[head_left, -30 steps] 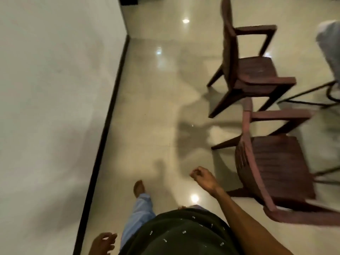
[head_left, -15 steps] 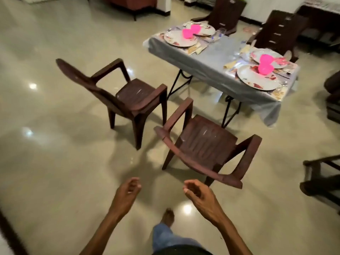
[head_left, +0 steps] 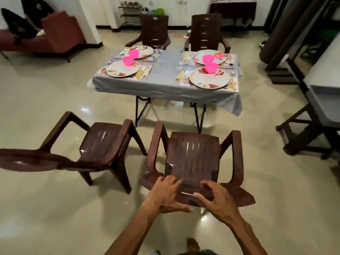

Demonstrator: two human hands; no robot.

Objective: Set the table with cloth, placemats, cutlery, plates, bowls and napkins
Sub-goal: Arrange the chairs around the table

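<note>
Both hands reach onto the top edge of the near chair's back (head_left: 193, 173): the left hand (head_left: 165, 195) lies spread on it, the right hand (head_left: 216, 198) curled half open, fingertips touching. The set table (head_left: 165, 83), with its cloth, plates and pink bowls, stands well beyond at 12 o'clock.

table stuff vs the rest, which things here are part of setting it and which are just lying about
Part of the job:
grey cloth
floral placemats
four plates
pink bowls
cutlery
yellow napkins
near chair at both hands

Just lying about:
red sofa
shoe rack
side table
</note>
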